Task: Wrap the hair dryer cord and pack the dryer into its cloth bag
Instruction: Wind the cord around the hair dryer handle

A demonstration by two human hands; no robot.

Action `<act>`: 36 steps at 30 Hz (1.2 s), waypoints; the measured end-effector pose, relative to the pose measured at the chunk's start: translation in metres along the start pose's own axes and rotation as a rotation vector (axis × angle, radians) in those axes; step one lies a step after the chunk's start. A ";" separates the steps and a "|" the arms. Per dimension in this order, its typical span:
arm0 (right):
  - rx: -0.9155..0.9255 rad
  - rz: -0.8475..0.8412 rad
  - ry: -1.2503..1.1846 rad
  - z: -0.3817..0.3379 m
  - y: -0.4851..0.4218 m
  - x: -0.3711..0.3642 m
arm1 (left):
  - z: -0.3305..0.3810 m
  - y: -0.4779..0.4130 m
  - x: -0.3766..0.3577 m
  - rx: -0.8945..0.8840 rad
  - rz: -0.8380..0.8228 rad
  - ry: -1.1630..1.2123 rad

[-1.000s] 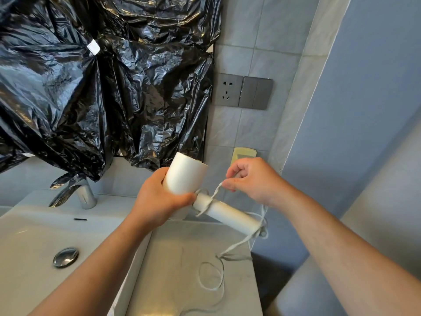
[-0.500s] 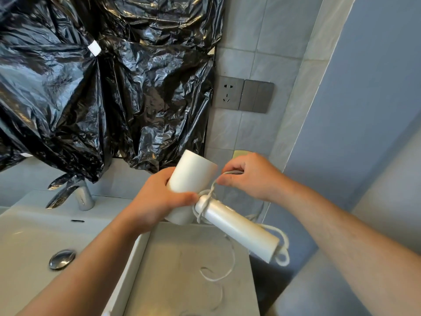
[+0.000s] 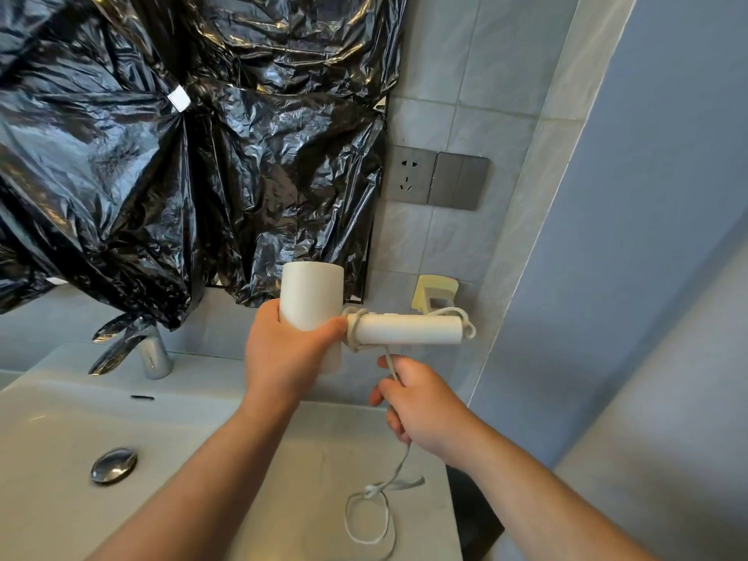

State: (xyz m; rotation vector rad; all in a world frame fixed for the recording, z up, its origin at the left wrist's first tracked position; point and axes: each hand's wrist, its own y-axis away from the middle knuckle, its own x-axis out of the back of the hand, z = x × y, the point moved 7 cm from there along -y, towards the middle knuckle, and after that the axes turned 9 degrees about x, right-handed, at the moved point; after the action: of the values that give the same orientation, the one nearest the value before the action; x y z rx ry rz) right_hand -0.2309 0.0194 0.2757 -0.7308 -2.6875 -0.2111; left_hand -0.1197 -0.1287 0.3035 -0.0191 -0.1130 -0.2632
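My left hand (image 3: 289,354) grips the barrel of the white hair dryer (image 3: 311,295), held up over the counter with its handle (image 3: 409,329) pointing right. The white cord (image 3: 390,368) is looped round the handle next to the barrel and runs along it to the handle's end. My right hand (image 3: 417,406) is below the handle and holds the cord, which drops from there to a loop lying on the counter (image 3: 366,516). No cloth bag is in view.
A white sink (image 3: 48,439) with a chrome faucet (image 3: 151,352) and drain plug (image 3: 113,464) is at the left. Black plastic sheeting (image 3: 182,155) covers the wall above. A wall socket (image 3: 411,174) and a yellow holder (image 3: 435,292) sit on the tiles behind the dryer.
My right hand has gone from above the handle down under it, drawing the cord round. The dryer's handle has swung up to level.
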 end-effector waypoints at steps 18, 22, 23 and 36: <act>0.388 0.032 0.688 -0.076 -0.006 0.048 | 0.023 0.011 -0.004 -0.321 -0.176 -0.548; 0.153 -0.198 0.323 -0.058 -0.017 0.059 | 0.018 0.005 -0.005 -0.272 -0.369 -0.417; 0.080 -0.290 0.261 -0.051 -0.017 0.058 | 0.018 0.004 -0.006 -0.272 -0.395 -0.393; 0.425 -0.049 0.817 -0.076 -0.030 0.061 | 0.024 0.009 -0.011 -0.248 -0.494 -0.404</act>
State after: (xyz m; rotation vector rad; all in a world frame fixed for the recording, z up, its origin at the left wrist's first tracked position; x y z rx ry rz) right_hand -0.2733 0.0047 0.3669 -0.3360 -1.8743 0.0512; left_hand -0.1307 -0.1160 0.3257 -0.2941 -0.4894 -0.7654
